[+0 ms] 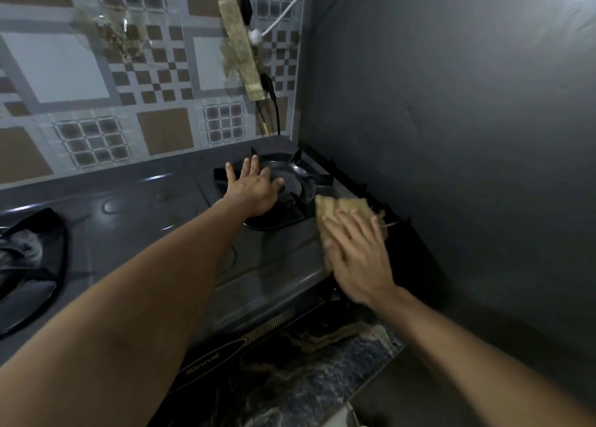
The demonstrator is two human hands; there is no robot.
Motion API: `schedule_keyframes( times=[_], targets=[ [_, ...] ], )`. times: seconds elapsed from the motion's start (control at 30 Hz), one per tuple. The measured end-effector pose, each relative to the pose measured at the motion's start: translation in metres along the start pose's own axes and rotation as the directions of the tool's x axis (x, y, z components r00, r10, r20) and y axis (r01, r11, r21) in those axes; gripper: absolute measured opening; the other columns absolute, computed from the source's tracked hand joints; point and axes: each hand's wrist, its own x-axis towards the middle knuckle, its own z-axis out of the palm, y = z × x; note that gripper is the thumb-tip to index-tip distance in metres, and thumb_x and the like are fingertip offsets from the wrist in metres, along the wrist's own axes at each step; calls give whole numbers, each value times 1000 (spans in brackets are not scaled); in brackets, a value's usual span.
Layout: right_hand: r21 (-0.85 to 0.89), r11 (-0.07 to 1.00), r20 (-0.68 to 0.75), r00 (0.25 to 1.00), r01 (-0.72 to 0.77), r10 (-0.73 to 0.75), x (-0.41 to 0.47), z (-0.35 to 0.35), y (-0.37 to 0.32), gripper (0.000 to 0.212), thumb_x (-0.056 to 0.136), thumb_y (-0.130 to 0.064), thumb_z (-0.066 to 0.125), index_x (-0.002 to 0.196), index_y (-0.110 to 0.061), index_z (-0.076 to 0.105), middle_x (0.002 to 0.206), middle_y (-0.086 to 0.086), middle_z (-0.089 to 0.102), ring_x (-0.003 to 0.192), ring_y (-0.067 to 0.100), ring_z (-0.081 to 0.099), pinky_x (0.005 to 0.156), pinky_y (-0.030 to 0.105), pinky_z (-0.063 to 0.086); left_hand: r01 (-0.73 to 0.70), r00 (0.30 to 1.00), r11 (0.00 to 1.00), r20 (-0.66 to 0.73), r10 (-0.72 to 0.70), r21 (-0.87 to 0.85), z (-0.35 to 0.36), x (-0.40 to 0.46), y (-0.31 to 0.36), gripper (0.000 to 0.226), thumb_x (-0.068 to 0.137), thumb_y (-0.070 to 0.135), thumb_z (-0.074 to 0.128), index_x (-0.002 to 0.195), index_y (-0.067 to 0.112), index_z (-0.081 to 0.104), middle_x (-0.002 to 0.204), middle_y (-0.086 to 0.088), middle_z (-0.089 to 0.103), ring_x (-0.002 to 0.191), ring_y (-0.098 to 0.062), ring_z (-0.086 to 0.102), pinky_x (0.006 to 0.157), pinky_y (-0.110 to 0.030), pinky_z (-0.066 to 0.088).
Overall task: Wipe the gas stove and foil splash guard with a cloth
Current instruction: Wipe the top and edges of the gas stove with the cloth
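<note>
R hand (356,259) flat on cloth (342,208), blurred; L hand (254,186) splayed, hiding burner (295,184).

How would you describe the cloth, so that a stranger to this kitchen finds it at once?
Find the dark gas stove, then its right edge beside the grey side wall. There the right hand presses flat on the cloth. It is the only tan, frayed thing on the dark top.

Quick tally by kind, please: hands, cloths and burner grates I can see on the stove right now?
Hands: 2, left hand flat on the right grate, right hand pressing the cloth
Cloths: 1, tan cloth
Burner grates: 2, right grate, left grate
Total: 5
</note>
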Motion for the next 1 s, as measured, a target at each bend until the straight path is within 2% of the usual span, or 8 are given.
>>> schedule_keyframes(
  times=[0.1,0.2,0.3,0.4,0.47,0.7,0.83,1.0],
  targets=[
    [70,990,-15,993,120,-120,-15,5,-36,51,96,-43,31,137,-22,52,142,4,50,136,27,37,115,51,21,13,1000,1000,9,-13,28,1,2,-1,62,102,49,18,153,14,22,163,-11,-4,150,-26,-7,114,-56,-15],
    [117,977,-41,984,180,-176,-8,6,-19,46,96,-40,36,132,-20,57,137,3,54,132,24,43,114,46,26,16,1000,999,5,-16,41,2,2,-2,62,102,49,18,154,14,20,163,-11,-4,150,-24,-6,115,-55,-15],
    [92,990,-109,990,103,-93,7,9,18,41,95,-32,41,124,-15,65,130,8,61,124,29,52,109,47,34,7,1000,1000,4,-7,20,1,2,-2,62,103,49,18,153,14,22,163,-11,-4,151,-24,-6,115,-54,-16],
    [93,995,-63,997,-32,38,22,4,33,45,91,-36,41,123,-14,66,130,11,61,125,31,52,109,47,35,-4,1000,1000,8,4,9,-1,2,-1,62,103,49,18,153,14,24,163,-11,-3,151,-24,-5,114,-55,-17],
    [68,997,-69,996,-46,51,18,3,30,46,93,-38,39,124,-14,64,131,10,60,128,31,50,110,49,33,-9,1000,1000,7,9,-1,-1,-1,-1,61,103,49,18,153,14,25,163,-11,-2,151,-24,-3,115,-55,-17],
    [105,974,-32,980,199,-197,-22,9,-66,50,93,-44,38,132,-21,58,134,5,57,129,28,46,112,45,28,-15,1000,999,-13,15,-51,0,-1,-1,62,102,50,16,151,14,27,163,-11,1,151,-23,-1,114,-55,-18],
    [79,948,22,950,308,-311,-15,2,-58,52,95,-50,36,128,-17,59,131,4,58,126,25,48,109,39,32,-23,1000,997,-22,22,-71,0,-3,-3,62,103,49,16,151,13,28,163,-11,1,151,-23,0,114,-54,-18],
    [98,988,14,992,121,-123,3,-6,-20,45,94,-39,42,105,-2,63,121,16,62,118,32,55,106,40,38,-35,999,996,17,37,-82,-6,-8,-4,63,103,50,16,155,15,16,164,-7,-2,151,-20,-6,116,-51,-17]
  ],
)
